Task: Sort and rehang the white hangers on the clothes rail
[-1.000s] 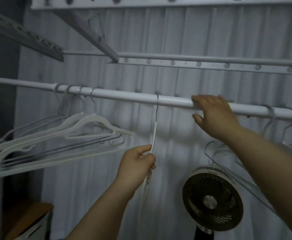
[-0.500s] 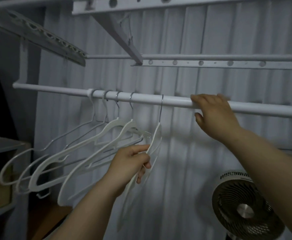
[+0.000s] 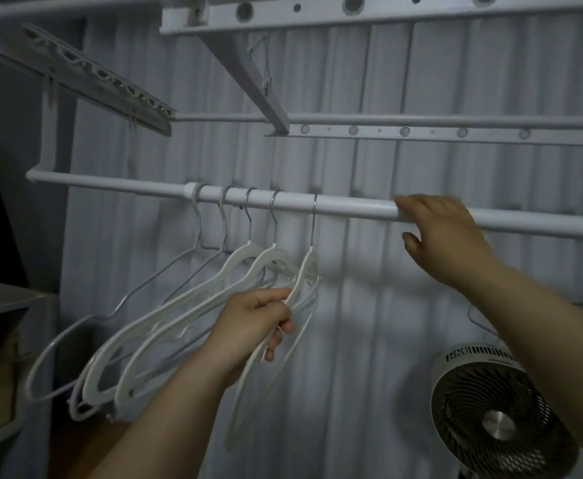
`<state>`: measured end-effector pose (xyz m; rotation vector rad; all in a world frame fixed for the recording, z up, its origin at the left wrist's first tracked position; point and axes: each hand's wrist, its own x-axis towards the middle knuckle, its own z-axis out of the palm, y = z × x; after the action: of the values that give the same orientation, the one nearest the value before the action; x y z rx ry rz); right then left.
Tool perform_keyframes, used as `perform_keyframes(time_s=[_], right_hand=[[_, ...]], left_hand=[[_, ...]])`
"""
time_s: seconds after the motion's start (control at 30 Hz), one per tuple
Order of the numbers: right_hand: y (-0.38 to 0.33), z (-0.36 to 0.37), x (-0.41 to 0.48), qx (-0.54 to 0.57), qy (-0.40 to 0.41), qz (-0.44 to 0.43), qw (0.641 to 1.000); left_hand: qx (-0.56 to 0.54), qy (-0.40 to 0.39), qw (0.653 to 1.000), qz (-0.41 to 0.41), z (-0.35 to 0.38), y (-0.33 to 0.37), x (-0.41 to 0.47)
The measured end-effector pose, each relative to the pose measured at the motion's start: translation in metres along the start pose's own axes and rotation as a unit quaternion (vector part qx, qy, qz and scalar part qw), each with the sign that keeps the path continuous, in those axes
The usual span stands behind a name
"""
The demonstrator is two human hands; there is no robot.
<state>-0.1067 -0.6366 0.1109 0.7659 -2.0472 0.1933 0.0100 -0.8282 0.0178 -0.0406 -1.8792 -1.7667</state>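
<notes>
A white clothes rail (image 3: 349,205) runs across the head view. Several white hangers (image 3: 165,326) hang from it in a row left of centre, their bodies swung out to the left. The rightmost white hanger (image 3: 309,267) hangs by its metal hook just right of the others. My left hand (image 3: 253,321) grips that hanger's shoulder below the rail. My right hand (image 3: 438,233) lies over the rail to the right of the hooks, fingers on top and thumb underneath.
A round fan (image 3: 497,420) stands low at the right. Perforated drying-rack bars (image 3: 421,131) hang above the rail. A pleated curtain (image 3: 369,305) backs everything. A shelf unit (image 3: 3,340) is at the left edge.
My left hand slid the held hanger leftward along the rail until it joined the other hangers. The view turned left, so the fan moved right. My right hand stayed on the rail.
</notes>
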Motion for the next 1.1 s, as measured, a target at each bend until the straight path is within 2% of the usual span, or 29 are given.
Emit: perform_keyframes(time_s=[0.43,0.6,0.67,0.77,0.87,1.0,1.1], right_hand=[[-0.001,-0.003,-0.001,-0.015,-0.021,0.014,1.000],[-0.001,-0.005,-0.002,-0.016,-0.027,0.013,0.999],[-0.001,-0.007,-0.002,-0.016,-0.029,0.012,0.999],[0.001,-0.010,-0.003,-0.018,-0.035,0.000,0.999],[0.008,-0.014,-0.005,-0.021,-0.046,-0.005,0.999],[0.028,-0.031,-0.013,-0.041,-0.056,-0.002,0.998],[0.059,-0.049,-0.024,-0.067,-0.052,0.012,0.996]], left_hand=[[0.025,0.004,1.000,0.000,-0.010,-0.004,0.005],[0.094,0.011,0.995,-0.007,-0.006,-0.004,0.002],[0.163,0.050,0.985,0.036,-0.005,-0.003,0.000],[0.318,0.125,0.929,0.142,-0.008,0.005,-0.013],[0.353,0.154,0.891,0.241,-0.002,0.021,-0.030],[0.259,0.112,0.924,0.260,0.022,0.036,-0.050],[0.177,0.059,0.953,0.238,0.051,0.037,-0.060]])
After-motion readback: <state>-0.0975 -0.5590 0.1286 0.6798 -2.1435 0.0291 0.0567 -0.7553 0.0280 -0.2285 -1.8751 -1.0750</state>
